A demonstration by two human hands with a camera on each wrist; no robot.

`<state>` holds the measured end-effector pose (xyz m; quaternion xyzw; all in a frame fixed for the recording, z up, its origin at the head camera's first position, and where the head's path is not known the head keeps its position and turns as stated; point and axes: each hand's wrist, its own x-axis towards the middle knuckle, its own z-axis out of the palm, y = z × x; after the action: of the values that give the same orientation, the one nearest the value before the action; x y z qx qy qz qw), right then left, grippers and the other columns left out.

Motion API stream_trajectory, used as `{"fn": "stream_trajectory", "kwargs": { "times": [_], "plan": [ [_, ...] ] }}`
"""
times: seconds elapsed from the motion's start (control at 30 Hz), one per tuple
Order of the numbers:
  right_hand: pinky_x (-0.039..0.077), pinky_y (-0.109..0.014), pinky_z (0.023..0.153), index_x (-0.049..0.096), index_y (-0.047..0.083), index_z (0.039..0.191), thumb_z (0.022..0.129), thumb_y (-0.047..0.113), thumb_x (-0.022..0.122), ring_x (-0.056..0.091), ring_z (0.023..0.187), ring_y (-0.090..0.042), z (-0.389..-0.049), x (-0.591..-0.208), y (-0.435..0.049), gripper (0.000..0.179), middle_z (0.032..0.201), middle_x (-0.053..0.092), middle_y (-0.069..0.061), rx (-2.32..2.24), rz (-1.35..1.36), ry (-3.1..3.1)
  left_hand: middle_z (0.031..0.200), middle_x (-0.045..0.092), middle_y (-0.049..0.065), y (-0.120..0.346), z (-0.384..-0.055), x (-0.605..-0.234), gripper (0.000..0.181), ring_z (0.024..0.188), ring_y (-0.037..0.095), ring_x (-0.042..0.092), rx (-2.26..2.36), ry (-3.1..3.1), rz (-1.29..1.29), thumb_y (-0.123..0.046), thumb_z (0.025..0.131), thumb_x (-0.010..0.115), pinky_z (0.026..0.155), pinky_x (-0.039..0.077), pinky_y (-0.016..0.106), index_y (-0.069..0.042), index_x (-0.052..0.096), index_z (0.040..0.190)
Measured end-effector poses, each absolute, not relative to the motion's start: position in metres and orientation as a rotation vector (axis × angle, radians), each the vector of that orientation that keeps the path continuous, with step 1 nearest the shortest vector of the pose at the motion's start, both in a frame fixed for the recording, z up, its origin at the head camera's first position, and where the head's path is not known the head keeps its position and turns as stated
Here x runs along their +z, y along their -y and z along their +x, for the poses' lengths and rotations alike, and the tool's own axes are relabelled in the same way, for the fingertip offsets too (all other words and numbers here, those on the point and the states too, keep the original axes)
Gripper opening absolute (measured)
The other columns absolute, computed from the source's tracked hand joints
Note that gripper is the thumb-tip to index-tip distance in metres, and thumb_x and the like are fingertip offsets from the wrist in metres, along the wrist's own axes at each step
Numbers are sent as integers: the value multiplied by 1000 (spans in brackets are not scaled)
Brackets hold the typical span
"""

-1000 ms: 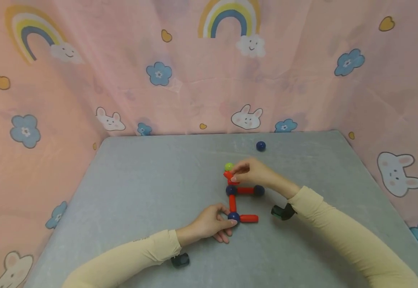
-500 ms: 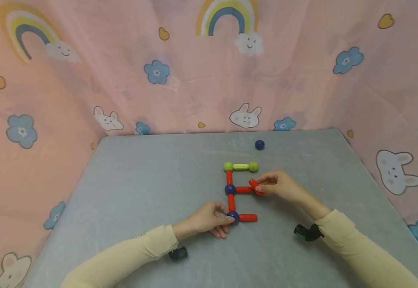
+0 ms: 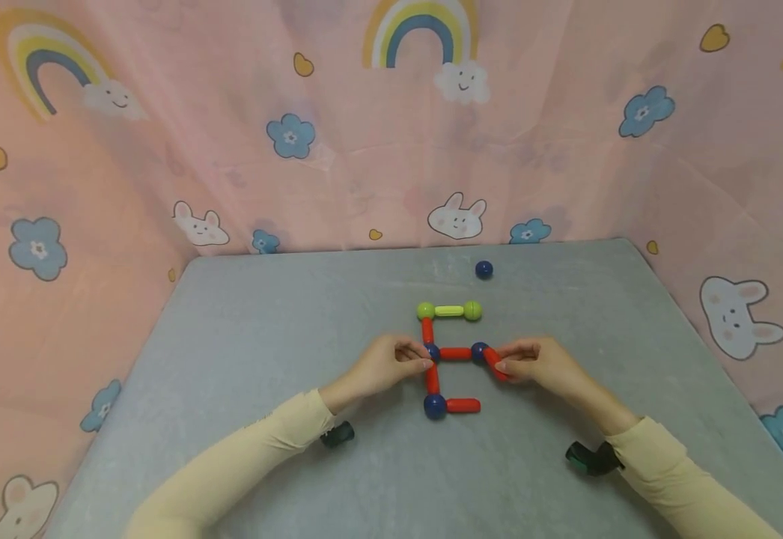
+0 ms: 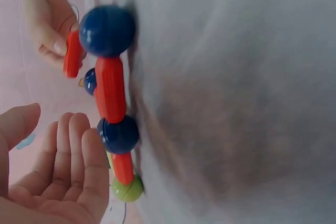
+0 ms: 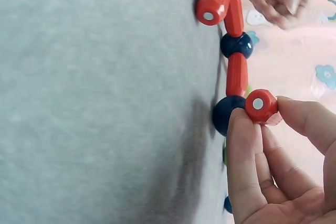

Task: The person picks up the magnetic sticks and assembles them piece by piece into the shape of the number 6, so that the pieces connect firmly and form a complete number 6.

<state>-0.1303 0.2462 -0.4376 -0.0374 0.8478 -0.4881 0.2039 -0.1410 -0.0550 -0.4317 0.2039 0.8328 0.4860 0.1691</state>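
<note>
Red magnetic rods and balls lie joined on the grey table. My right hand (image 3: 545,364) pinches a red rod (image 3: 496,364) between thumb and fingers, one end right at the blue ball (image 3: 479,352) on the middle branch. In the right wrist view the held rod (image 5: 264,107) shows its round metal tip. My left hand (image 3: 386,362) is beside the middle blue ball (image 3: 433,352). Seen from the left wrist, its fingers (image 4: 68,156) are relaxed, with a gap to the thumb. The nearer blue ball (image 3: 435,406) carries a red rod (image 3: 463,406) pointing right.
At the build's far end, a green ball (image 3: 426,311) joins a light green rod (image 3: 449,311) and another green ball (image 3: 473,311). One loose blue ball (image 3: 483,270) lies near the table's back edge. A pink printed curtain (image 3: 351,180) hangs behind.
My right hand came from the far end to the middle branch's end ball with the red rod. The left hand let go of the nearer blue ball and moved away to the middle one.
</note>
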Motion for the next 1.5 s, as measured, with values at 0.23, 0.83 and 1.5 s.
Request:
{"fn": "stream_trajectory", "kwargs": {
  "times": [0.23, 0.83, 1.5],
  "plan": [
    [61, -30, 75, 62, -6, 126, 90, 25, 73, 72, 84, -11, -122, -443, -248, 48, 109, 75, -17, -1405, -123, -2323, 98, 74, 0, 35, -160, -424, 20, 87, 7, 65, 1292, -2437, 722, -23, 91, 73, 79, 54, 20, -10, 74, 107],
    [60, -27, 71, 64, -8, 123, 87, 22, 75, 71, 81, -11, -115, -450, -240, 48, 105, 75, -17, -1396, -67, -2329, 125, 71, 8, -17, -190, -433, 31, 110, 16, 70, 1036, -2360, 946, -11, 92, 70, 86, 54, 12, -6, 68, 123],
    [62, -32, 71, 65, -9, 111, 86, 15, 72, 71, 74, -11, -119, -447, -225, 35, 87, 76, -5, -1405, 36, -2276, 122, 72, 6, -21, -192, -440, 32, 104, 15, 71, 962, -2429, 986, -2, 90, 69, 81, 52, 10, -7, 69, 122]
  ]
}}
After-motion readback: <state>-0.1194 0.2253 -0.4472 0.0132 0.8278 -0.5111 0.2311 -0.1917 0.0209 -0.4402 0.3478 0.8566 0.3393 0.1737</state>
